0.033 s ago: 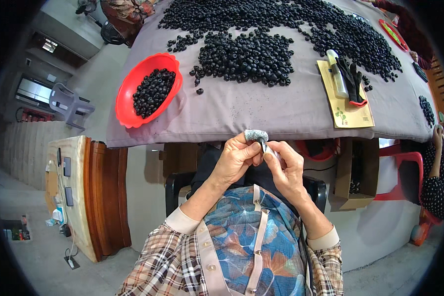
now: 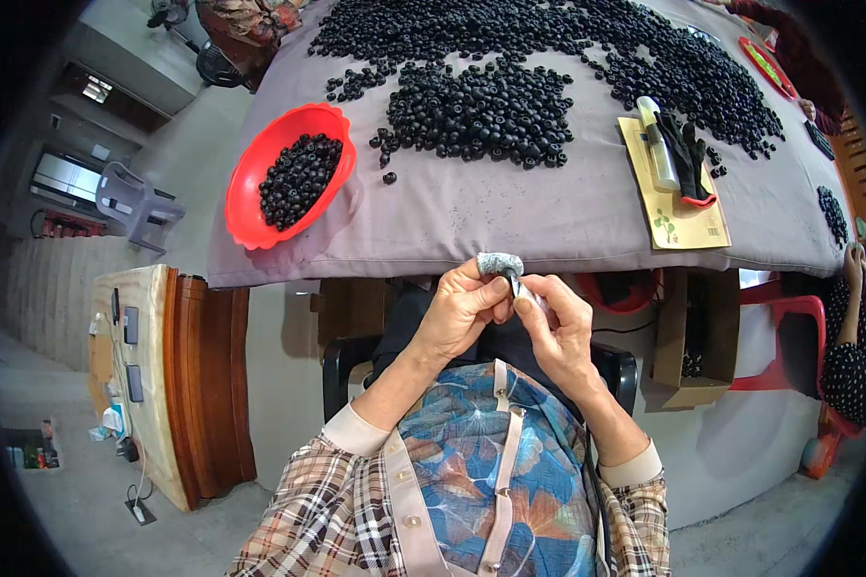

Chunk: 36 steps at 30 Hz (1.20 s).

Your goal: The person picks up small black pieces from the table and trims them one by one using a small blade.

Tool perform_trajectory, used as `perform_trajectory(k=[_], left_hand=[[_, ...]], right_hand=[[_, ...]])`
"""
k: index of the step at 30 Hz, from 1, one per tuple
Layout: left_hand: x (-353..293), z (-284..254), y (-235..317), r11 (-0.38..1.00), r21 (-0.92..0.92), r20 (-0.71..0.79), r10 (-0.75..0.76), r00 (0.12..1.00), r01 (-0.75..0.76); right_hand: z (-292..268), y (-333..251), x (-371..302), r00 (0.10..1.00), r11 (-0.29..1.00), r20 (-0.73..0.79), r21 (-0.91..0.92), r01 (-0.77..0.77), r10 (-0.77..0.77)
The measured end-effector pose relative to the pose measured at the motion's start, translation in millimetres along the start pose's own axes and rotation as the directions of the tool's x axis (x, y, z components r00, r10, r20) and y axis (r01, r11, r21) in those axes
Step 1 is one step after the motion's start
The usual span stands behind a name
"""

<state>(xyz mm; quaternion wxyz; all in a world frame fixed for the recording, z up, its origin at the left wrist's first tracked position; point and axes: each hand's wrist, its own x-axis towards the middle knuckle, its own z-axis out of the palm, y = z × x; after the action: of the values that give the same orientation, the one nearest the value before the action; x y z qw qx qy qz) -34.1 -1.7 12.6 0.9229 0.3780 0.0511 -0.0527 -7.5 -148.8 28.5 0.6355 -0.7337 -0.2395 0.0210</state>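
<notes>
My left hand [image 2: 457, 313] is closed in a pinch on a small black piece [image 2: 507, 277], mostly hidden by the fingers. A speckled grey finger cover [image 2: 499, 263] wraps its index finger. Against the black piece, my right hand [image 2: 558, 322] is closed on a slim, pale-handled tool [image 2: 535, 296]; its tip is too small to make out. Both hands meet just in front of the table's near edge, above my lap. Beyond them lies a heap of small round black pieces with holes [image 2: 481, 111]. More such pieces fill part of a red bowl [image 2: 245, 188] at the left.
A grey cloth covers the table [image 2: 433, 216]. On its right lie a yellow card [image 2: 664, 226], a clear spray bottle [image 2: 659, 154] and a black glove [image 2: 688, 159]. Under the table stands a cardboard box [image 2: 707, 385]. Another person's arm [image 2: 849, 308] shows at the far right.
</notes>
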Motion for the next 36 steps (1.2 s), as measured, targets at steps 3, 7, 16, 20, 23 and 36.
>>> perform_trajectory(k=[3, 7, 16, 20, 23, 36], left_hand=[[-0.5, 1.5, 1.3, 1.000, -0.010, 0.009, -0.009, 1.000, 0.009], [-0.8, 0.9, 1.9, 1.000, 0.021, -0.012, -0.015, 1.000, 0.016], [-3.0, 3.1, 5.4, 0.994, 0.110, -0.003, 0.012, 1.000, -0.012], [-3.4, 2.8, 5.2, 0.991, 0.128, 0.007, 0.029, 1.000, -0.030], [-4.8, 5.2, 5.9, 0.985, 0.166, 0.002, 0.047, 0.999, -0.047], [-5.8, 3.1, 4.1, 0.979, 0.187, 0.022, 0.077, 0.997, -0.079]], right_hand=[[-0.1, -0.1, 0.3, 1.000, 0.999, -0.002, 0.046, -0.005, 0.005], [-0.4, 2.0, 0.4, 1.000, 1.000, 0.000, 0.026, 0.014, -0.014], [-1.1, -1.5, 0.8, 0.998, 0.995, 0.043, 0.082, -0.048, 0.045], [-1.1, -1.7, 1.4, 0.999, 0.993, 0.044, 0.117, -0.022, 0.017], [-2.3, -2.3, 1.4, 0.998, 0.996, 0.056, 0.092, -0.017, 0.012], [-2.4, -5.7, 1.1, 0.998, 0.995, 0.060, 0.095, -0.031, 0.025]])
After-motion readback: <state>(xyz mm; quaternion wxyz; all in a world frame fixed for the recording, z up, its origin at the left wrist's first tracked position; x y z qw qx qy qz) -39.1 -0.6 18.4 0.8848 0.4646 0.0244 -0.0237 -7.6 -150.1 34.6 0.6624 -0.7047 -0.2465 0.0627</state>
